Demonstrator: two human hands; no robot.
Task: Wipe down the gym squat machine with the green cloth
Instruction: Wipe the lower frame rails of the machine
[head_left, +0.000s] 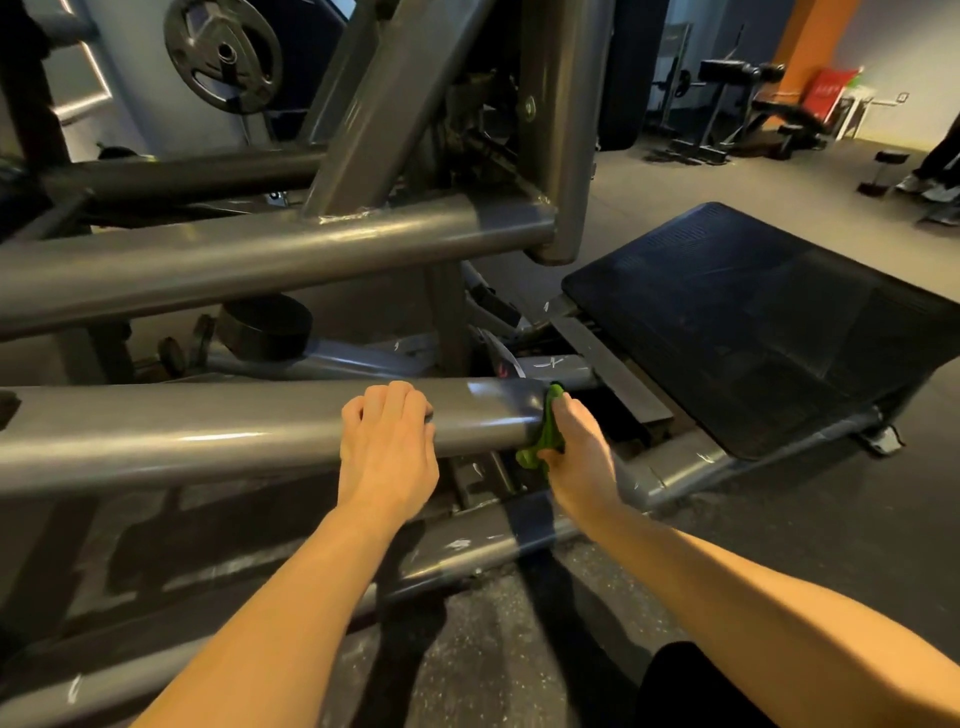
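The squat machine fills the view as a frame of thick grey steel tubes, with one low tube running across in front of me. My left hand rests on top of that tube, fingers curled over its far side. My right hand grips the green cloth and presses it against the tube's right end. Only a small bunched part of the cloth shows between my fingers and the metal.
A black ribbed footplate slopes up at the right. A weight plate hangs on the frame at the upper left. Another horizontal tube runs above. Benches and a person's shoes are far right on the rubber floor.
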